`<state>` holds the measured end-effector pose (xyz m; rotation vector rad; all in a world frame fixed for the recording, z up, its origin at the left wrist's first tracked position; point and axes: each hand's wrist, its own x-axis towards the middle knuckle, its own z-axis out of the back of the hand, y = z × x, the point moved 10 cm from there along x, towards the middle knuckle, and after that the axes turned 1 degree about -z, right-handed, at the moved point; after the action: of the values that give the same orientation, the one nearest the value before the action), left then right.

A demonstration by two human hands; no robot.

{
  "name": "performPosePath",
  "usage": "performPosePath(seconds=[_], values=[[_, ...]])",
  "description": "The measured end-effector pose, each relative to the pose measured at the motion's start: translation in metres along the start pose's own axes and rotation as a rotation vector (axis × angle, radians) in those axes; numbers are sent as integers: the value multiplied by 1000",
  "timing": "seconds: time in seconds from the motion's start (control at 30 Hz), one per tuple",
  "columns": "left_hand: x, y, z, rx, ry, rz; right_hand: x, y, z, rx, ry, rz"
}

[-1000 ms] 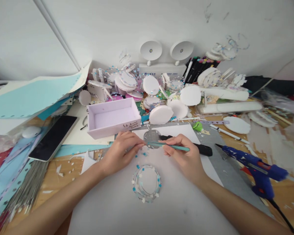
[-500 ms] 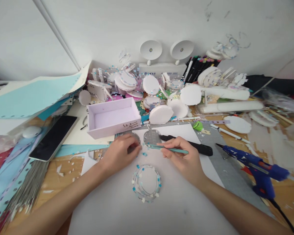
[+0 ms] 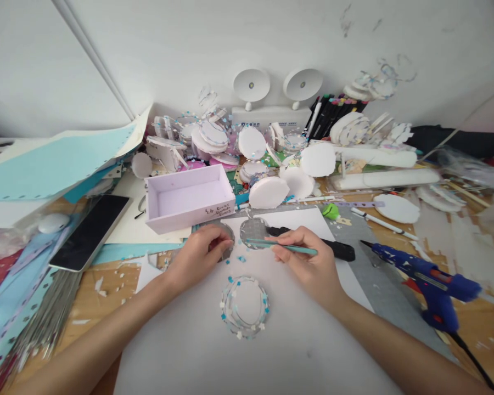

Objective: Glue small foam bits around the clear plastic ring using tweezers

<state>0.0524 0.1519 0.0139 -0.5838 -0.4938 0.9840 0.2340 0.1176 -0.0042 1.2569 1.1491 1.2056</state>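
Note:
Teal tweezers [image 3: 259,242] are held in my right hand [image 3: 307,260], their tips over a grey, round, wire-edged piece [image 3: 253,226]. My left hand [image 3: 206,249] rests beside a second grey round piece [image 3: 229,253], partly covering it. Its fingers are curled together, and whatever lies between them is too small to make out. Just below the hands are tiny blue pieces [image 3: 241,258]. Closer to me, a wire ring [image 3: 265,310] with blue and white bits lies on the white sheet [image 3: 214,362]. A black tool [image 3: 342,251] lies partly behind my right hand.
A lilac box [image 3: 189,214] stands beyond my left hand. To the right lies a blue glue gun [image 3: 432,280]; at the left, a phone [image 3: 89,231] and wire bundle [image 3: 49,307]. White discs [image 3: 269,193], a twin-headed lamp [image 3: 271,116] and markers [image 3: 333,118] crowd the back.
The tweezers' tips have shifted slightly over the grey round piece. Both hands keep nearly the same place, and the whole view has moved a little.

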Motion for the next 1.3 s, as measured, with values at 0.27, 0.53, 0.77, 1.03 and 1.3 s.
performPosePath(seconds=[0.27, 0.53, 0.77, 1.03, 1.3], values=[[-1, -10, -1, -117, 12, 23, -3, 1, -4, -5, 28, -11], [0, -2, 10, 43, 3, -37, -1, -2, -2, -8, 17, -37], [-3, -12, -10, 415, 119, -245, -2, -2, -3, -11, 18, -37], [-8, -36, -19, 706, 121, -511, 1, -2, 0, -34, -16, -31], [-8, -38, -20, 709, 116, -572, 1, 2, 4, -41, -35, -3]])
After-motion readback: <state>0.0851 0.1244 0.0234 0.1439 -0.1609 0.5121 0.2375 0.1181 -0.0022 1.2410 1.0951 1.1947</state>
